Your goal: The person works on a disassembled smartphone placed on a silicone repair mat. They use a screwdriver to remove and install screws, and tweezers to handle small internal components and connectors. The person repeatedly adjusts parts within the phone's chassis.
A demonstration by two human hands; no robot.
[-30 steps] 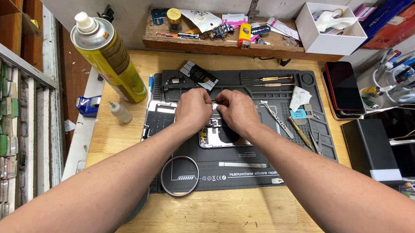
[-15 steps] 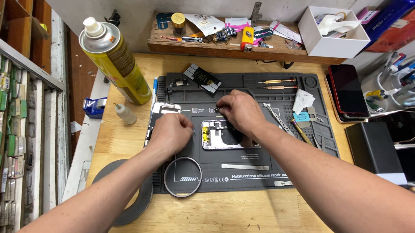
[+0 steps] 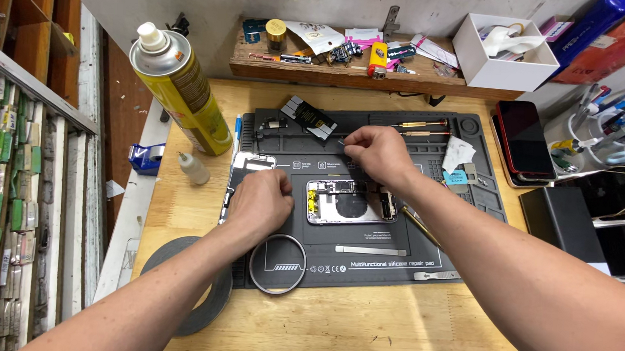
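The left hand [image 3: 260, 200] sits just left of centre, fingers curled and pressed down on a silver-edged phone panel [image 3: 244, 170] that lies at the left edge of the dark grey silicone repair mat [image 3: 394, 263]; whether it grips or merely steadies that panel cannot be told. The right hand [image 3: 377, 152] is up and to the right of it, fingers pinched together near the upper middle of the mat; something small may be between the fingertips, but it is too small to make out.

Between and below the hands, at the centre of the mat, lies the opened phone body [image 3: 352, 202], back up, its metal innards and dark round coil showing. So it is already open and parted from its panel; the insides are in place, and nothing shows it being closed again.

Along the mat's top edge rest slim brass-handled screwdrivers [image 3: 420, 126] and a black, gold-patterned flat part [image 3: 309, 116]. A clear ring-shaped magnifier [image 3: 277, 264] sits at the lower left of the mat, overlapping its edge. In the upper left a tall yellow spray can [image 3: 179, 91] stands on the wooden surface [image 3: 361, 330], a small white dropper bottle [image 3: 191, 167] beside it. A dark red phone [image 3: 524, 141] lies at the right.
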